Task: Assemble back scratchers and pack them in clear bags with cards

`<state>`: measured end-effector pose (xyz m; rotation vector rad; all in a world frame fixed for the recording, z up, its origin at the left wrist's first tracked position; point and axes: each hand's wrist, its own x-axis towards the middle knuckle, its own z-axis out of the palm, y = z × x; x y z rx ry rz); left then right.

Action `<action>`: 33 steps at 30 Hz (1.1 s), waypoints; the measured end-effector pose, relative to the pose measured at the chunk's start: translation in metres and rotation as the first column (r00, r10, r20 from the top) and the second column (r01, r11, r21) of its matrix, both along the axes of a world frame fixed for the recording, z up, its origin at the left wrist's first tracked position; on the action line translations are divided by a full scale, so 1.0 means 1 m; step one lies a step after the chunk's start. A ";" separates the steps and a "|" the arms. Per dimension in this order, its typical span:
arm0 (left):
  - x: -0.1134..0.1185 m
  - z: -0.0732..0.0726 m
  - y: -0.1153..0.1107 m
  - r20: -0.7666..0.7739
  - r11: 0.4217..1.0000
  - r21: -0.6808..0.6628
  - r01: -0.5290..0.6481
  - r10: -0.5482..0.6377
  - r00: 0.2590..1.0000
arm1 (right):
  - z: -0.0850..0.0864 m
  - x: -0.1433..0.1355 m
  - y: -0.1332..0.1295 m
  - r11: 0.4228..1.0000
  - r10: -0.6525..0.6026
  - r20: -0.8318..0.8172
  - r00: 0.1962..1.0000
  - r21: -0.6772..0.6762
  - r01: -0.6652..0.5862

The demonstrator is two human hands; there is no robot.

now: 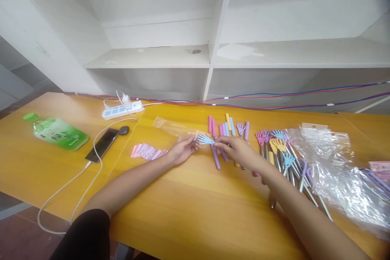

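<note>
Between my hands is a light-blue, hand-shaped back scratcher (204, 139), its claw end pointing left at the mouth of a clear plastic bag (170, 126). My left hand (183, 150) pinches the bag by its open end. The fingers of my right hand (234, 149) are closed on the back scratcher just behind its claw; the rest of it is hidden by the hand. Pink, purple, blue and yellow handle tubes (216, 157) lie beside and beyond my right hand. Several small printed cards (148, 152) lie fanned out left of my left hand.
On the right, several back scratchers (278, 144) lie piled against a heap of clear bags (332, 170). A green-capped bottle (57, 132), a phone (102, 145) on a white cable and a power strip (122, 109) occupy the left. White shelving (152, 57) stands behind the table.
</note>
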<state>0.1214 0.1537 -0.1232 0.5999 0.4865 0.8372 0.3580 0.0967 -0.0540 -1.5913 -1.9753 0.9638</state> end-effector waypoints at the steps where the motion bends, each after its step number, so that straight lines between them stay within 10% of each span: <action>1: 0.000 0.000 0.000 0.002 1.000 0.018 0.009 -0.009 1.000 | -0.001 0.001 0.000 1.000 0.001 -0.003 1.000 -0.007 -0.001; 33: -0.002 0.000 0.002 -0.082 0.999 0.019 -0.032 0.033 0.996 | -0.012 -0.006 -0.002 0.996 -0.026 0.004 1.000 0.087 0.025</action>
